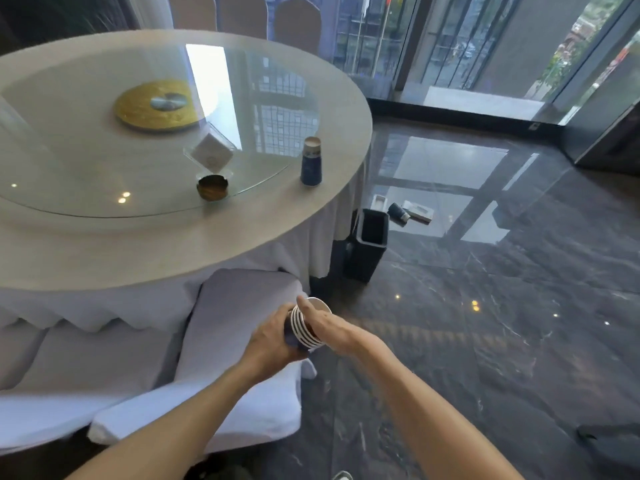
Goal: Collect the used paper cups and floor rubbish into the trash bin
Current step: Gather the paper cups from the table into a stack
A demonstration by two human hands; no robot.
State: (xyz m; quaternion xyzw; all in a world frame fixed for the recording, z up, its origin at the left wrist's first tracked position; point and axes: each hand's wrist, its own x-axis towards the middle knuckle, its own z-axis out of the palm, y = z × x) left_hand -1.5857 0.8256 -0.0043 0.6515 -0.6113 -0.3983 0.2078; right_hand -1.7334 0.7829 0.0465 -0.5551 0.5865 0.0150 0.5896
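My left hand (273,339) grips a stack of nested paper cups (304,329) from below, white rims showing, held on its side over a covered chair. My right hand (327,325) lies flat against the stack's open end, fingers straight. On the round table's right edge stands another dark blue stack of cups (311,161), upside down. The dark rectangular trash bin (367,249) stands open on the floor beside the tablecloth. Behind it on the floor lie a blue cup (398,213) on its side, a small white box (379,201) and a flat white box (419,210).
The round table (311,216) carries a glass turntable with a gold centre disc (157,105), a clear napkin holder (212,154) and a brass ashtray (212,187). A white-covered chair (239,296) is tucked below me. Glossy dark marble floor stretches right toward glass doors.
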